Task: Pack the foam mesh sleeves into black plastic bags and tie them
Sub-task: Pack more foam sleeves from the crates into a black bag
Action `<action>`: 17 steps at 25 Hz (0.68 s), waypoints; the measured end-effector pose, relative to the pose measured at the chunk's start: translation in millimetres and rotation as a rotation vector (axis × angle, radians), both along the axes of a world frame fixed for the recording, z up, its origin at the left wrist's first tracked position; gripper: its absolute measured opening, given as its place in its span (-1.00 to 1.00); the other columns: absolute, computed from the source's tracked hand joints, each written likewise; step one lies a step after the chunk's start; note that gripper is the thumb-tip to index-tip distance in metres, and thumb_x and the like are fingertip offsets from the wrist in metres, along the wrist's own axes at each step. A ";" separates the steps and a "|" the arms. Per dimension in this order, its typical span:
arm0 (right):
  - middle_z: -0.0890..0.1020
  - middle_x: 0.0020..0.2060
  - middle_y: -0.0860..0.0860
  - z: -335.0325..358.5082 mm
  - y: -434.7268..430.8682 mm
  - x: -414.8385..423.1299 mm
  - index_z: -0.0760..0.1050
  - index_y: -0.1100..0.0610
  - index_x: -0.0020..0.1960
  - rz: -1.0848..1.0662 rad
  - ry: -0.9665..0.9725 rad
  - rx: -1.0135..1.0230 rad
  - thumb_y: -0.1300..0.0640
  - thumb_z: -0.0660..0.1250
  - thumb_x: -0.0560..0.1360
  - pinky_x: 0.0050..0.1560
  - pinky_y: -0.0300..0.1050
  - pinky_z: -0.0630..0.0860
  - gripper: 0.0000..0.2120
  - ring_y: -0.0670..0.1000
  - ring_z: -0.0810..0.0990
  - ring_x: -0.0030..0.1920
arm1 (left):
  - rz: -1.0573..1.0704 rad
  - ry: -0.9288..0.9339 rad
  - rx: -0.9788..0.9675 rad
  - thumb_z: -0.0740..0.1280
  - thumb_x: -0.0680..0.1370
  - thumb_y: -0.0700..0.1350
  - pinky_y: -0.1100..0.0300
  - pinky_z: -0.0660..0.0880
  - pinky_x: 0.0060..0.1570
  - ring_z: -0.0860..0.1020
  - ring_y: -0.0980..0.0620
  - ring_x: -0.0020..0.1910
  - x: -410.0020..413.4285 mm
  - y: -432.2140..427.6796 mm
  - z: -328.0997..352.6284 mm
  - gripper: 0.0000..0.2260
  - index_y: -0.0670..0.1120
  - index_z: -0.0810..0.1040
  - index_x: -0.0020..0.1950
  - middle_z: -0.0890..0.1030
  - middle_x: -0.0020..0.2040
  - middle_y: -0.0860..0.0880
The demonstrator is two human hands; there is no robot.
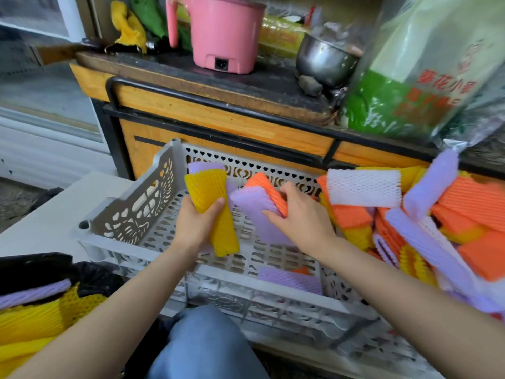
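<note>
Foam mesh sleeves [211, 203], ribbed, netted, flat; perforated plastic crate [131, 214]

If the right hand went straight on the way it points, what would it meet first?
Likely the yellow sleeves in the left hand, up-left of the right hand and its purple sleeves; the crate's back wall lies beyond. Depth is unclear.

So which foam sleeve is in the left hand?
The yellow sleeve, gripped by the left hand over the crate; the right hand holds a purple sleeve and an orange sleeve.
</note>
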State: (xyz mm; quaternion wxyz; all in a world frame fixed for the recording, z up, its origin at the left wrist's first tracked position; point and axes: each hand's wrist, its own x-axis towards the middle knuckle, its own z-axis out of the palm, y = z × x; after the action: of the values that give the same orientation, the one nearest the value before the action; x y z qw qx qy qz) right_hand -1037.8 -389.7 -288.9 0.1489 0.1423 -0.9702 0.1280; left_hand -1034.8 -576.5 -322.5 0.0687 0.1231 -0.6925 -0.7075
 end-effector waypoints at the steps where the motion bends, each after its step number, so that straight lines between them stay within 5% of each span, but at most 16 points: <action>1: 0.48 -0.16 -0.07 7.2 -6.1 6.2 0.31 0.09 0.09 -0.004 0.024 -0.038 -0.10 0.30 0.50 -0.42 -0.24 0.25 -0.67 -0.04 0.47 -0.23 | 0.003 0.035 0.048 0.38 0.51 -0.15 -0.01 0.53 0.04 0.58 -0.05 -0.02 4.3 4.0 6.2 -0.82 -0.06 0.45 0.06 0.59 0.00 -0.08; 6: 0.47 -0.15 -0.07 33.5 -44.9 36.8 0.30 0.11 0.16 0.108 0.031 -0.215 -0.12 0.30 0.50 -0.35 -0.15 0.29 -0.60 -0.04 0.45 -0.23 | 0.021 0.185 0.170 0.33 0.55 -0.15 0.22 0.52 -0.15 0.57 0.04 -0.04 35.0 7.2 49.7 -0.72 -0.17 0.36 0.20 0.55 0.01 -0.07; 10: 0.45 -0.23 -0.09 48.1 -74.4 51.7 0.31 0.11 0.12 0.138 0.043 -0.319 -0.08 0.28 0.52 -0.35 -0.18 0.31 -0.67 -0.03 0.44 -0.26 | 0.109 0.351 -0.036 0.33 0.55 -0.18 0.48 0.41 -0.30 0.51 0.37 -0.27 69.1 -26.3 70.6 -0.85 -0.06 0.39 0.05 0.53 -0.14 0.07; 14: 0.40 -0.28 -0.14 59.8 -110.8 54.0 0.26 0.04 0.04 0.125 0.014 -0.419 -0.06 0.28 0.53 -0.41 -0.30 0.26 -0.74 -0.12 0.42 -0.31 | 0.337 0.345 -0.228 0.34 0.54 -0.18 0.27 0.30 -0.28 0.41 0.21 -0.32 96.8 -79.7 68.9 -0.84 -0.11 0.37 0.02 0.42 -0.28 0.14; 17: 0.49 -0.09 -0.08 62.3 -145.7 62.3 0.32 0.11 0.21 0.207 -0.055 -0.496 -0.07 0.32 0.50 -0.16 -0.13 0.43 -0.60 -0.02 0.51 -0.10 | 0.347 0.270 -0.325 0.37 0.51 -0.15 0.20 0.24 -0.23 0.47 -0.01 -0.19 117.5 -113.8 61.3 -0.82 -0.12 0.42 0.04 0.45 -0.24 0.10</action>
State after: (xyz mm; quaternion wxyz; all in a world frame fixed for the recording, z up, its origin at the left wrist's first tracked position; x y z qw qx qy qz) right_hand -975.5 -535.4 -226.7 0.1387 0.1964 -0.8931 0.3802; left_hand -917.3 -690.3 -261.2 0.2993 0.1320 -0.7501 -0.5748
